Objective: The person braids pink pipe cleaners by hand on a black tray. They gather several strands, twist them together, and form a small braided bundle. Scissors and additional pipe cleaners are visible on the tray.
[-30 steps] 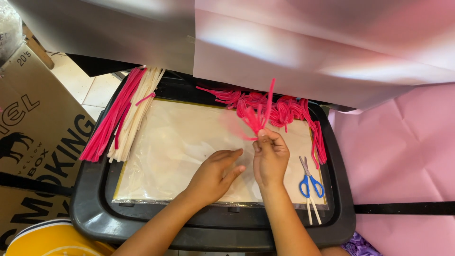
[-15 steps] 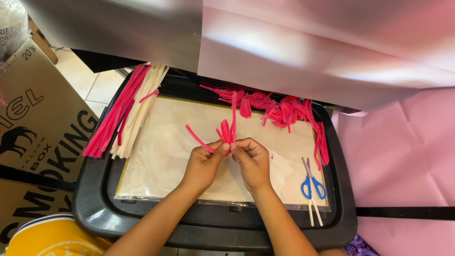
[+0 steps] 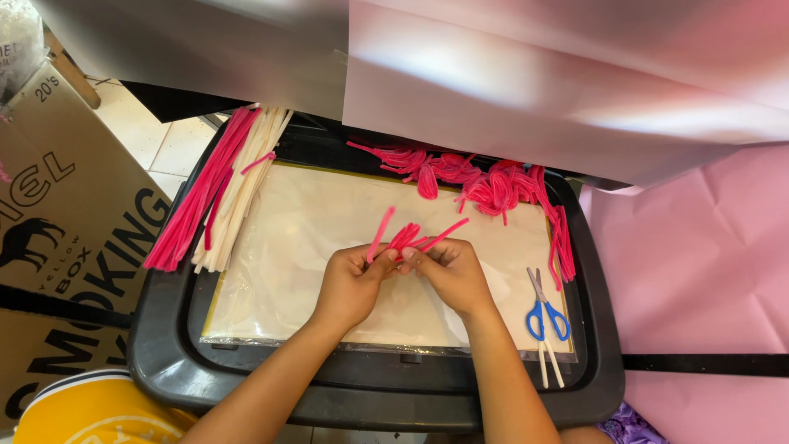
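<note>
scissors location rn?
In the head view the blue-handled scissors lie on the right side of the black tray, just right of the right hand and below the heap of bent pink pipe cleaners.

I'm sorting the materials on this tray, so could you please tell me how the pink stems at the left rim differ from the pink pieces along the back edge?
The pink stems at the left rim are long, straight and bundled side by side, next to white ones. The pink pieces along the back edge are bent into loops and lie in a loose, tangled row. Both are the same pink, fuzzy material and lie untouched on the black tray.
</note>
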